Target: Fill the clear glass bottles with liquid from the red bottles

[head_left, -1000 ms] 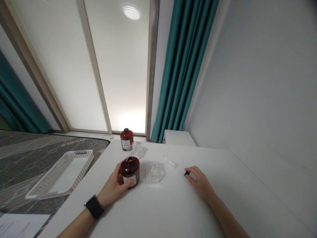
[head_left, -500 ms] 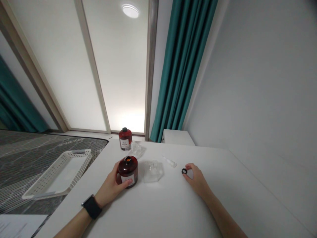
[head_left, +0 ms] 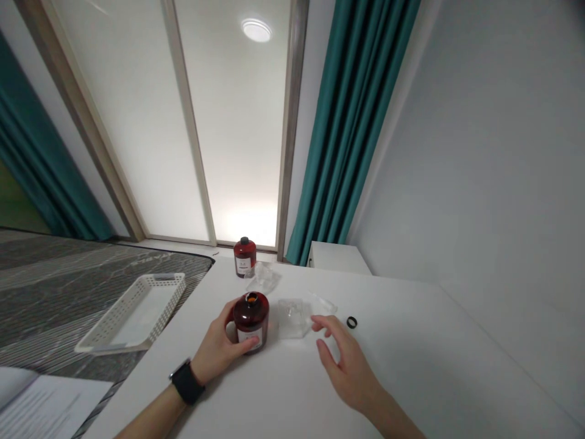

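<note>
White table [head_left: 411, 366] by teal curtains [head_left: 347, 134] (left hand [head_left: 219, 350] grips amber bottle [head_left: 250, 318]; right hand [head_left: 345, 363] open, empty)

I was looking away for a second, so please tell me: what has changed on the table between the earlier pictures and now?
The right hand let go of the small black cap, which now lies alone on the white table. The hand moved left, open, toward the clear plastic piece. The left hand still holds the open brown bottle; the capped bottle and white basket stayed put.
</note>
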